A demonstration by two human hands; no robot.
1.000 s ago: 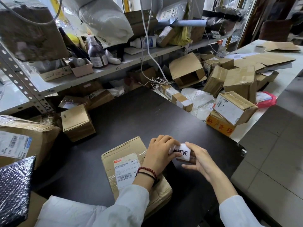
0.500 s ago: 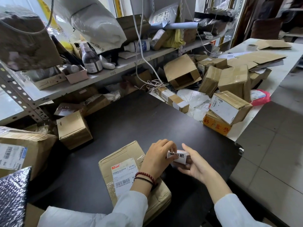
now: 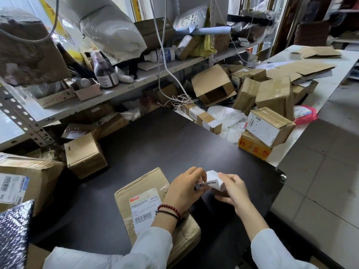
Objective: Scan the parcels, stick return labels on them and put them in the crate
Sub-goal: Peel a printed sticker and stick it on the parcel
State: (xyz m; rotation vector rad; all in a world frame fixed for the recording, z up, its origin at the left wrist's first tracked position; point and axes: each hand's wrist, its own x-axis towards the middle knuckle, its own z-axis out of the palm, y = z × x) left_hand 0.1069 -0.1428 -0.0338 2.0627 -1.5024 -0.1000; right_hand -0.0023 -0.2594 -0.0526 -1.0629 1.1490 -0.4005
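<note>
Both hands, left hand (image 3: 184,188) and right hand (image 3: 234,189), pinched one white label (image 3: 210,181) just right of the taped parcel (image 3: 143,193).

The shipping label (image 3: 144,212) on the nearest parcel (image 3: 136,187) reads 35/42, with ST10002467U035 under its barcode. The return label (image 3: 206,185) carries black characters, too tilted to read.
</note>
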